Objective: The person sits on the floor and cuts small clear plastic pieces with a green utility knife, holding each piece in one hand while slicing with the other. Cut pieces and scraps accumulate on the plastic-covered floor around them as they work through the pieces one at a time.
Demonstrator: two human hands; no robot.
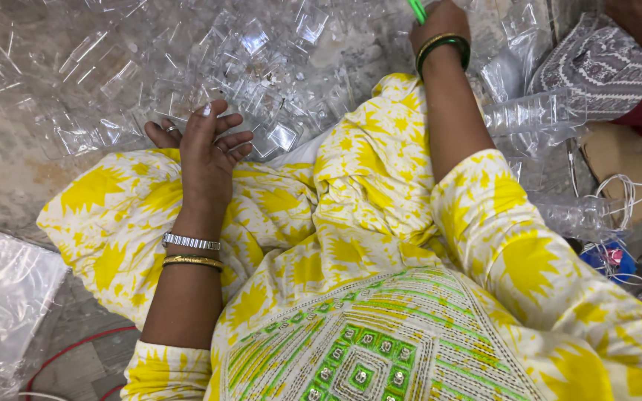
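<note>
Seated amid clear plastic casings point(187, 67) heaped across upper left of frame: left hand point(203, 145), fingers loosely spread, resting at pile's edge; right hand point(440, 26), top centre, closed around green stick point(417, 10). Sorting apparently mid-step; careful single-piece picking probably needed.

The top edge cuts off the right hand point(440, 22) (fingers unseen) and its green stick point(417, 10).

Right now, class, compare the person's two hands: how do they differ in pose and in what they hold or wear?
The left hand rests loose on the yellow-clad knee, touching a clear plastic piece; the right hand reaches further out, closed around a green stick. The left wrist carries a silver watch and gold bangle; the right wrist has green and gold bangles. Both emerge from yellow patterned sleeves.
</note>
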